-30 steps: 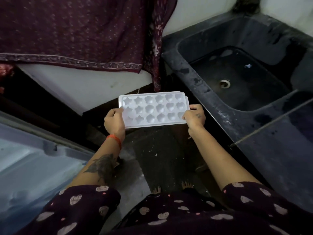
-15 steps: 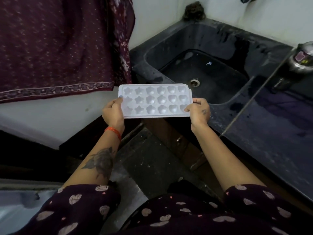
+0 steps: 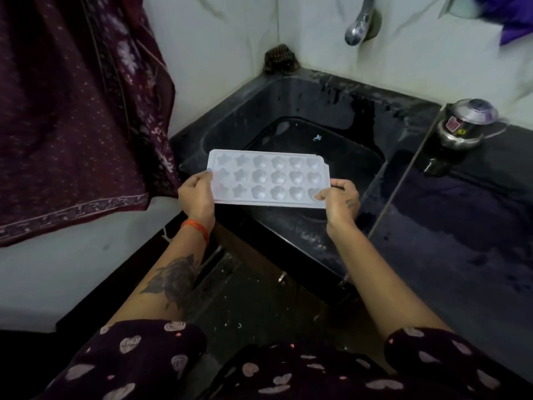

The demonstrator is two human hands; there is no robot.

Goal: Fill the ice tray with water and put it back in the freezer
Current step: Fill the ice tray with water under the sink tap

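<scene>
Sleeves (image 3: 138, 362) nearest the lens, dark with pale heart print, one on each of my forearms; a dark tattoo (image 3: 173, 281) on the left forearm and an orange band (image 3: 197, 228) at the left wrist. Left hand (image 3: 197, 197), item one: fingers curled under the short left edge of the ice tray (image 3: 266, 179), thumb lying on its top rim. Right hand (image 3: 340, 202), item two: pinching the tray's near right corner, thumb on top, fingers folded beneath, a small mark on its back. Ice tray, white plastic, three rows of six moulds, stars to the left, flower and heart shapes to the right; held roughly level between both hands, above the near rim of the sink (image 3: 291, 111). I cannot tell whether any mould holds water. Sink, black stone, basin wet and streaked. Counter (image 3: 461, 241), black, to its right, bearing a steel lidded vessel (image 3: 464, 122). Dark scrubber (image 3: 279, 59) in the far corner behind the basin. Tap (image 3: 359, 27), metal, projecting from the pale wall above the sink's far side, well apart from the tray. Maroon patterned cloth (image 3: 75, 111) hanging at left.
</scene>
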